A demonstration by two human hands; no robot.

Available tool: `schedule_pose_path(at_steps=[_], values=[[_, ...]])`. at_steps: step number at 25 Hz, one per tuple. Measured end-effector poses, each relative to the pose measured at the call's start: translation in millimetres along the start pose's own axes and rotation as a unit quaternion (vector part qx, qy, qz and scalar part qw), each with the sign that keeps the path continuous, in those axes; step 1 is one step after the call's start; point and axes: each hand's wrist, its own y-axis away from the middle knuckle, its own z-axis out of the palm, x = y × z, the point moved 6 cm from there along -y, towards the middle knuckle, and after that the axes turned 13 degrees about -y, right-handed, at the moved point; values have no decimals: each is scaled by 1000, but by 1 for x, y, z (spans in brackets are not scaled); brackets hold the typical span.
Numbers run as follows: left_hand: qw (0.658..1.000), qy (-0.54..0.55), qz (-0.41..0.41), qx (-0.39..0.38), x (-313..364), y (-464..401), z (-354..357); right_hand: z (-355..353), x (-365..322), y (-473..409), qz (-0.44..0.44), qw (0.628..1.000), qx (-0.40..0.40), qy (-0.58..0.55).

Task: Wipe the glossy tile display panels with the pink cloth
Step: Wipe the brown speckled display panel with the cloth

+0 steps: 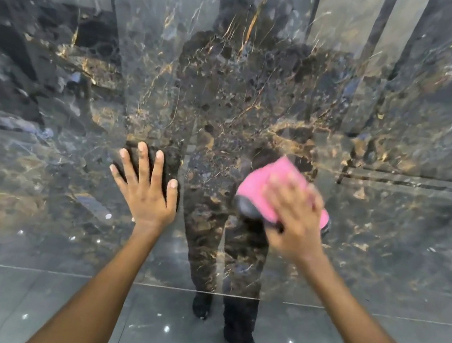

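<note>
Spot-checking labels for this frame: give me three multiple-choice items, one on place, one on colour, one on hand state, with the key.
1. Where is the cloth?
A. On the floor
B. Against the tile panel, under the right hand
C. Under the left hand

2. What colour is the cloth?
A. Pink
B. Blue
C. White

3. How does the left hand lie?
A. Curled into a fist
B. Gripping the cloth
C. Flat on the panel, fingers spread

Key:
1 B, the right hand presses the cloth to the glossy panel, right of centre.
2 A, the cloth is bright pink against the dark marbled surface.
3 C, the left hand's fingers are straight and splayed on the panel and hold nothing.
</note>
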Motion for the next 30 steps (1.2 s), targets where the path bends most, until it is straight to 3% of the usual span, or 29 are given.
schedule_pose_path(at_steps=[2, 3, 4, 5, 7, 9, 11, 13, 15, 16, 17, 18, 19, 21, 23, 25, 27, 29, 30], values=[[1000, 3, 3, 0, 0, 0, -1, -9, 9, -40, 78, 990, 114, -14], [1000, 1, 3, 1, -1, 0, 0, 3, 0, -43, 76, 990, 120, 1], [1000, 1, -2, -2, -2, 0, 0, 26, -17, -33, 39, 996, 74, 9], [1000, 4, -8, -6, -2, -1, 0, 59, -40, -7, -15, 999, -36, 11], [1000, 10, -12, -11, -1, 1, -1, 112, -79, 72, -159, 944, -286, 44], [1000, 9, -4, -15, -2, -2, -2, 107, -77, 103, -202, 908, -363, 53], [1000, 5, -2, -24, -3, -6, -4, 70, -55, 75, -164, 940, -298, 24], [999, 2, -26, -44, 0, 6, -7, 8, -11, 23, -16, 990, -141, 11], [996, -4, -47, -82, 8, 39, -5, -38, 39, 12, 123, 991, 31, 29], [995, -7, -38, -97, 10, 60, -1, -40, 48, 24, 151, 985, 65, 60], [994, -12, -15, -105, 11, 79, 4, -27, 47, 48, 152, 982, 46, 101], [994, -21, 9, -107, 8, 93, 10, -1, 36, 78, 118, 985, -22, 126], [994, -32, 27, -103, 3, 100, 15, 28, 18, 110, 45, 982, -123, 138], [995, -46, 44, -79, -4, 103, 22, 58, -9, 155, -96, 940, -295, 143], [996, -50, 53, -51, -5, 105, 23, 48, -15, 133, -103, 952, -255, 137], [996, -53, 59, -36, -2, 105, 22, 24, -7, 74, 14, 993, -78, 89], [997, -42, 65, -27, -2, 104, 20, 21, 0, 39, 103, 992, 33, 68], [996, -50, 70, -16, -3, 106, 21, 57, -20, 56, 46, 992, -2, 118], [996, -58, 69, -15, -3, 106, 22, 88, -38, 86, -29, 986, -85, 137]])
